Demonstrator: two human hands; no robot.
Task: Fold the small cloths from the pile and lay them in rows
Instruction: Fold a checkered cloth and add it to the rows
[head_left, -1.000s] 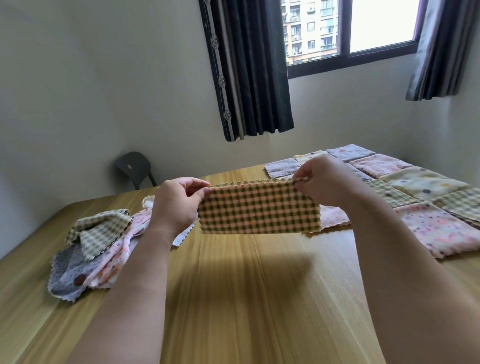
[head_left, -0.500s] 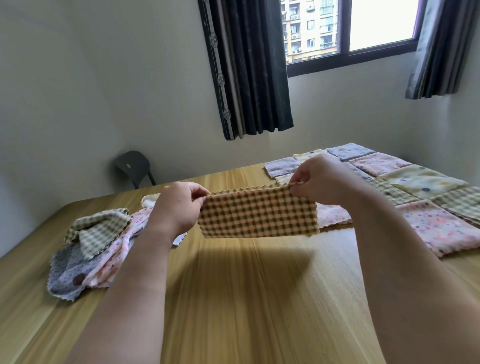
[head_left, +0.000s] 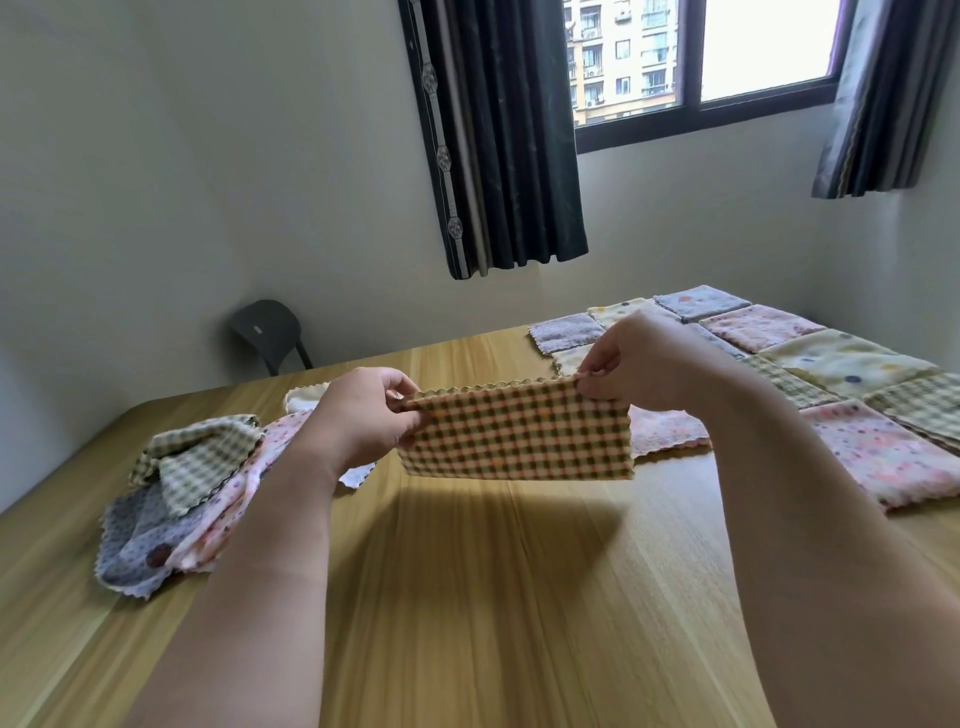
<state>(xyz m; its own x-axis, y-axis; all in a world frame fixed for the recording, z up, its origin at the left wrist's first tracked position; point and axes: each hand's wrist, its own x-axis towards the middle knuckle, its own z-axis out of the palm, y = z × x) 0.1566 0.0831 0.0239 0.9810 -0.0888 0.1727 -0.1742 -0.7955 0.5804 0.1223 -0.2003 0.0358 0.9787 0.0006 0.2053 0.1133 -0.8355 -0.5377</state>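
Observation:
A brown-and-cream checked cloth, folded in half into a long strip, hangs in the air above the wooden table. My left hand pinches its upper left corner and my right hand pinches its upper right corner. At the left lies the loose pile of cloths: a green checked one on top, grey and pink dotted ones under it. Folded cloths lie in rows at the right, partly hidden behind my right arm.
A dark chair stands beyond the table's far edge against the grey wall. Dark curtains hang beside a window at the back. Bare wood shows in the table's middle and near part.
The held cloth has tilted slightly, its top edge drawn taut between both hands; the hands stay at about the same place.

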